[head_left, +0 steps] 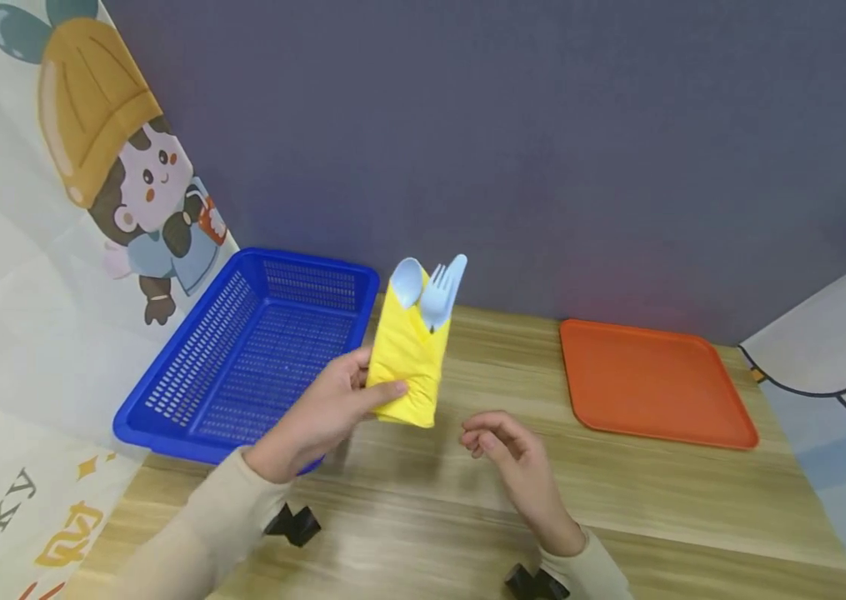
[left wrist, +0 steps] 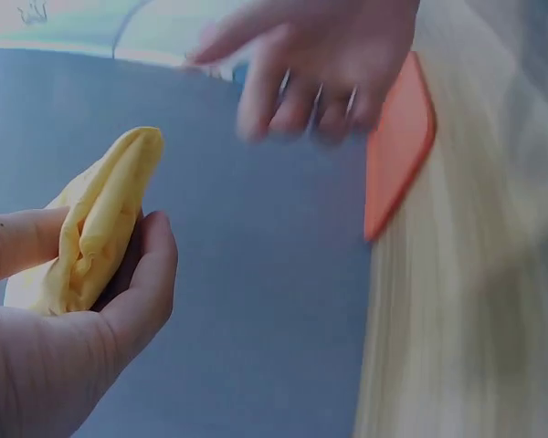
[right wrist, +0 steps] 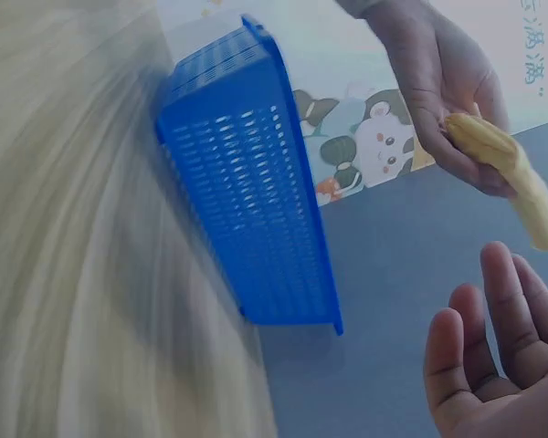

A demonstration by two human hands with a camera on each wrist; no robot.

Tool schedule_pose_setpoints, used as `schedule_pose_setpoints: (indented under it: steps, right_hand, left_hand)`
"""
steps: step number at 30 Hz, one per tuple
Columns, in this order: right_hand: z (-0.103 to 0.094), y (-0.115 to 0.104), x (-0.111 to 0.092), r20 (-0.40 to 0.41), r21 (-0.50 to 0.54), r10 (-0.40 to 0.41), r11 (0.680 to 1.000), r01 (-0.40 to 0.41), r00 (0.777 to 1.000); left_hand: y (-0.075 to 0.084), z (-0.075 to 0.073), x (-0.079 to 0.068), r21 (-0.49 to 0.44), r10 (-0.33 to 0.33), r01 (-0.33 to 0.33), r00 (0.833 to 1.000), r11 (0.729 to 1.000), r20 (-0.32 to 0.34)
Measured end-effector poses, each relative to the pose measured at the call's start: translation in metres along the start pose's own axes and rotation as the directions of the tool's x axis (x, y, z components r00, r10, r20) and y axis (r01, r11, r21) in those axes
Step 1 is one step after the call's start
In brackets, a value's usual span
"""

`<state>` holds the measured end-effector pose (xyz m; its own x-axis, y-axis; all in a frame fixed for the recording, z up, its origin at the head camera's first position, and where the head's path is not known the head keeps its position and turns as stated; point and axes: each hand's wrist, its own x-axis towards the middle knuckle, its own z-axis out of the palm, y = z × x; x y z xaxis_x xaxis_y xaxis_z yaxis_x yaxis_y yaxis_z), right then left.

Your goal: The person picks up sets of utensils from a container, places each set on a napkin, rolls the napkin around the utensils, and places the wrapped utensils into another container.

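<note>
My left hand [head_left: 328,408] holds a folded yellow napkin [head_left: 409,358] up above the table, thumb across its front and fingers behind. Out of the napkin's top stick a light blue spoon [head_left: 407,282], a fork [head_left: 435,298] and a knife [head_left: 457,273]. In the left wrist view the napkin [left wrist: 96,224] shows its folded lower end between thumb and fingers. To the right of the bundle, my right hand [head_left: 508,462] hangs over the table with loosely bent fingers and holds nothing. The right wrist view shows these fingers [right wrist: 507,315] apart from the napkin [right wrist: 498,155].
On the left of the wooden table [head_left: 423,517] stands a blue perforated basket [head_left: 242,458], partly behind my left hand. An orange tray [head_left: 655,383] lies at the right. A dark grey panel [head_left: 505,150] closes off the back, and a printed cloth [head_left: 10,292] hangs on the left.
</note>
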<state>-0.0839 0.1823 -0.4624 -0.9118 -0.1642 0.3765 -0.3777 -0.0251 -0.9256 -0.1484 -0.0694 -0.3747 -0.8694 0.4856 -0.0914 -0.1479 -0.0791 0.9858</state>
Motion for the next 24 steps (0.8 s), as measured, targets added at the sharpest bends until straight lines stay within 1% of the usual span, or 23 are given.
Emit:
schedule_pose_setpoints:
  steps: [3,6,9,12,14,17,21,22,24]
  right_hand:
    - [-0.005,0.003,-0.004,0.005,-0.016,0.006,1.000,-0.006,1.000]
    - [-0.011,0.007,-0.008,0.014,-0.029,0.003,1.000,-0.003,1.000]
    - [-0.015,0.011,-0.011,0.019,-0.041,0.000,0.999,0.001,1.000]
    - [-0.018,0.014,-0.013,0.021,-0.047,0.011,0.999,-0.010,1.000]
    - [-0.018,0.015,-0.013,0.015,-0.050,0.032,0.998,-0.031,0.999]
    - [-0.019,0.015,-0.013,0.012,-0.052,0.058,0.997,-0.057,0.998]
    - [-0.019,0.015,-0.013,0.014,-0.058,0.074,0.996,-0.073,0.997]
    - [-0.019,0.016,-0.012,0.012,-0.055,0.080,0.995,-0.079,0.997]
    - [-0.019,0.018,-0.012,0.018,-0.060,0.065,0.996,-0.064,0.998]
  left_hand:
    - [0.014,-0.030,0.009,0.029,-0.039,0.040,0.999,0.999,-0.026]
    - [0.019,-0.066,0.020,0.083,-0.095,0.098,0.995,0.992,-0.038]
    - [0.015,-0.099,0.030,0.145,-0.173,0.177,0.984,0.973,-0.044]
    - [0.004,-0.128,0.036,0.195,-0.263,0.268,0.963,0.943,-0.053]
    - [-0.003,-0.140,0.038,0.220,-0.321,0.330,0.944,0.918,-0.077]
    - [-0.013,-0.153,0.040,0.258,-0.391,0.407,0.914,0.876,-0.113]
    - [-0.024,-0.162,0.044,0.314,-0.459,0.482,0.876,0.818,-0.146]
    - [-0.027,-0.163,0.046,0.323,-0.472,0.494,0.869,0.807,-0.150]
    - [-0.030,-0.165,0.049,0.341,-0.493,0.513,0.857,0.788,-0.151]
